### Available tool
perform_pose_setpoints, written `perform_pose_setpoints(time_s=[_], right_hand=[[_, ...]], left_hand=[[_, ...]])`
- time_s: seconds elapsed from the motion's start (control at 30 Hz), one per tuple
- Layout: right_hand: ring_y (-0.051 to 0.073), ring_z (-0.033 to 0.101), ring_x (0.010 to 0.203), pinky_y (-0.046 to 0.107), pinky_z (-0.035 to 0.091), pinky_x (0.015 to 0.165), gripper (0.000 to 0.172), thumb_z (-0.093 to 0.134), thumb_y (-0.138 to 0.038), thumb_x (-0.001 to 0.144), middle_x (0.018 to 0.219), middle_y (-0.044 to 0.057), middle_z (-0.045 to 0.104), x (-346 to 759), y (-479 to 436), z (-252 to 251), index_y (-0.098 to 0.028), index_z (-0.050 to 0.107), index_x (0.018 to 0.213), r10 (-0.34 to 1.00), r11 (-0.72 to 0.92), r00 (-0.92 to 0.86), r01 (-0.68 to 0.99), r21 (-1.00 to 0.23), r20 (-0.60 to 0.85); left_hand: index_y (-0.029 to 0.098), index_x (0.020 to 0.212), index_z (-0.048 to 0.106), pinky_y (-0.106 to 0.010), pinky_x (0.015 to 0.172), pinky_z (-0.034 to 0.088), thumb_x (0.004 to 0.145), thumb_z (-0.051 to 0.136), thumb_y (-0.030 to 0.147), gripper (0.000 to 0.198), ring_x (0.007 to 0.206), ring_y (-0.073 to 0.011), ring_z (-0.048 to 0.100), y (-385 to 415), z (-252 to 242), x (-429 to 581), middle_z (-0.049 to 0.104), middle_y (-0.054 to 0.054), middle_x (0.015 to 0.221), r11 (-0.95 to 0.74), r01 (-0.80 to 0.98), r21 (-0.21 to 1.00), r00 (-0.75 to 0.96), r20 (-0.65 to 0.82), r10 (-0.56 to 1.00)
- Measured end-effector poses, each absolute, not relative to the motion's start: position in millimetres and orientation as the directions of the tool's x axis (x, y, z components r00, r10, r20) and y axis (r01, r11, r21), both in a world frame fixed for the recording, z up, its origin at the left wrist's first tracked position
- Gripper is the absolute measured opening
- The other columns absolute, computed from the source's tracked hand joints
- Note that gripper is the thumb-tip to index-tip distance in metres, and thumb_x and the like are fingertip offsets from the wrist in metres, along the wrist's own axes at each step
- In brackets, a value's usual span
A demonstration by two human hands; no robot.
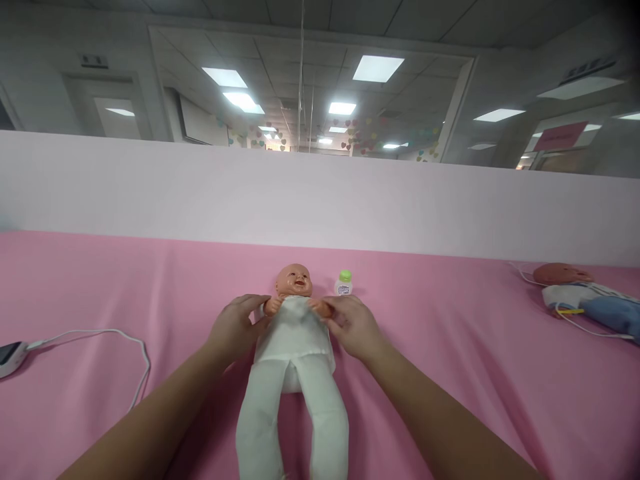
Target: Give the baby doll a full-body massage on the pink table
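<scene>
A baby doll (295, 333) with a bald plastic head and a white cloth body lies on its back, head away from me. My left hand (241, 328) is closed on the doll's arm at the left of the picture, thumb and fingers near its small plastic hand. On the other side my right hand (354, 325) grips the doll's other arm in the same way. Both doll hands are bent up onto the chest. Just beyond my right hand stands a small clear bottle (344, 285) with a green cap.
Pink cloth (440, 373) covers the table, with folds at the right. A white device (13, 359) with a cable lies at the left edge. Another doll (590, 297) in blue and white lies far right, with thin tubing. A white low wall (320, 200) under glass closes the back.
</scene>
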State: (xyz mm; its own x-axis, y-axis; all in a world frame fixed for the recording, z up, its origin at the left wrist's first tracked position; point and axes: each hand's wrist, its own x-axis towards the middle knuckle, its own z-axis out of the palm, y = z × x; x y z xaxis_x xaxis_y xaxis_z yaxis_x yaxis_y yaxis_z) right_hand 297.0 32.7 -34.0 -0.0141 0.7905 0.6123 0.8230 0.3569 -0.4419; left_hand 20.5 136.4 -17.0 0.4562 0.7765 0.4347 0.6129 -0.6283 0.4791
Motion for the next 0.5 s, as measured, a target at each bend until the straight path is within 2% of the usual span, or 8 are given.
perform_pose_setpoints(time_s=[0.1, 0.2, 0.27, 0.37, 0.5], right_hand=[[0.024, 0.066, 0.115, 0.046, 0.045, 0.109, 0.036, 0.064, -0.014, 0.092, 0.122, 0.002, 0.076, 289, 32, -32, -0.028, 0.073, 0.124, 0.795, 0.472, -0.249, 0.827, -0.305, 0.554], [0.025, 0.064, 0.118, 0.046, 0.045, 0.110, 0.037, 0.065, -0.013, 0.091, 0.124, 0.002, 0.076, 287, 32, -34, -0.028, 0.073, 0.124, 0.795, 0.462, -0.225, 0.826, -0.322, 0.563], [0.025, 0.065, 0.115, 0.045, 0.048, 0.106, 0.039, 0.068, -0.014, 0.088, 0.121, 0.002, 0.077, 289, 32, -37, -0.029, 0.074, 0.124, 0.804, 0.437, -0.156, 0.809, -0.392, 0.574], [0.025, 0.068, 0.107, 0.042, 0.054, 0.097, 0.038, 0.069, -0.022, 0.087, 0.118, 0.003, 0.077, 298, 33, -40, -0.030, 0.073, 0.124, 0.816, 0.359, 0.038, 0.749, -0.557, 0.577], [0.023, 0.073, 0.099, 0.036, 0.060, 0.084, 0.041, 0.068, -0.035, 0.089, 0.117, 0.004, 0.077, 318, 36, -40, -0.028, 0.066, 0.129, 0.780, 0.236, 0.386, 0.546, -0.804, 0.492]], left_hand=[[0.028, 0.123, 0.075, -0.038, 0.098, 0.051, 0.087, 0.063, 0.035, 0.038, 0.117, -0.0294, 0.065, 136, -20, 22, 0.075, -0.005, 0.126, -0.702, 0.579, 0.414, 0.552, 0.435, 0.711], [0.029, 0.122, 0.076, -0.036, 0.096, 0.052, 0.088, 0.064, 0.038, 0.037, 0.115, -0.0283, 0.067, 138, -22, 22, 0.075, -0.004, 0.125, -0.698, 0.566, 0.438, 0.547, 0.433, 0.716], [0.032, 0.121, 0.076, -0.034, 0.096, 0.052, 0.086, 0.066, 0.039, 0.037, 0.115, -0.0275, 0.067, 139, -22, 21, 0.075, -0.002, 0.126, -0.682, 0.558, 0.473, 0.529, 0.430, 0.731], [0.035, 0.124, 0.076, -0.032, 0.093, 0.053, 0.086, 0.067, 0.044, 0.040, 0.115, -0.0274, 0.068, 141, -23, 19, 0.076, 0.001, 0.127, -0.606, 0.562, 0.563, 0.446, 0.410, 0.795], [0.034, 0.121, 0.075, -0.031, 0.086, 0.055, 0.085, 0.067, 0.049, 0.039, 0.109, -0.0278, 0.072, 146, -22, 13, 0.079, 0.002, 0.120, -0.403, 0.543, 0.737, 0.254, 0.314, 0.915]])
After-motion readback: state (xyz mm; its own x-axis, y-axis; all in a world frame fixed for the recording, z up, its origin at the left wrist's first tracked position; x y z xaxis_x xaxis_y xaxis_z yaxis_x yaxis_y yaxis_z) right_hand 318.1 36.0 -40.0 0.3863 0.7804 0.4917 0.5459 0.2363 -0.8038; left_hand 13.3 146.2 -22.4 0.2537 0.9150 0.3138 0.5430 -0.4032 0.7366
